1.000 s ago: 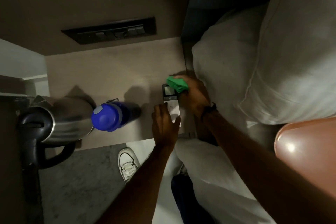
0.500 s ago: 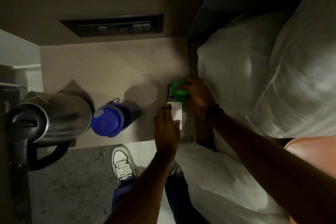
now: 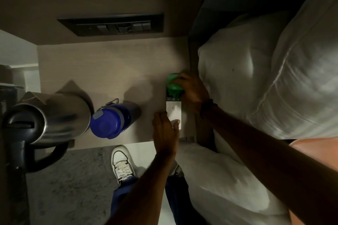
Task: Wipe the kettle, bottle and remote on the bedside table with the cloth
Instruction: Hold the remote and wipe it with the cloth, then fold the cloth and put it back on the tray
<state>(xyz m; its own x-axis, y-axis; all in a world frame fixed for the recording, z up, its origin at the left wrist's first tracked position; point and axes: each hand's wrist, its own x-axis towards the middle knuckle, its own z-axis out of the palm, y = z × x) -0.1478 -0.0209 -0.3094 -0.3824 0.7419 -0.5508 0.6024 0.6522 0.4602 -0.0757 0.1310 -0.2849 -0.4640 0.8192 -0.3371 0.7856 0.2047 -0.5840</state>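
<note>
A white remote (image 3: pixel 173 112) with a dark top end lies near the right edge of the pale bedside table (image 3: pixel 102 67). My left hand (image 3: pixel 165 130) pins its near end, thumb on the lower corner. My right hand (image 3: pixel 192 90) presses a bunched green cloth (image 3: pixel 174 86) onto the remote's far, dark end, hiding most of that end. A blue bottle (image 3: pixel 111 120) stands in the middle of the table. The steel kettle (image 3: pixel 54 117) with a black handle and lid stands at the left edge.
A dark switch panel (image 3: pixel 113 25) is set in the wall behind the table. White pillows (image 3: pixel 256 82) and bedding press close on the right. Below the table's front edge lie a speckled floor (image 3: pixel 64 184) and my white shoe (image 3: pixel 122 162).
My right hand with the green cloth has slid a little along the remote's far end, covering more of the dark part. My left hand stays on the near end.
</note>
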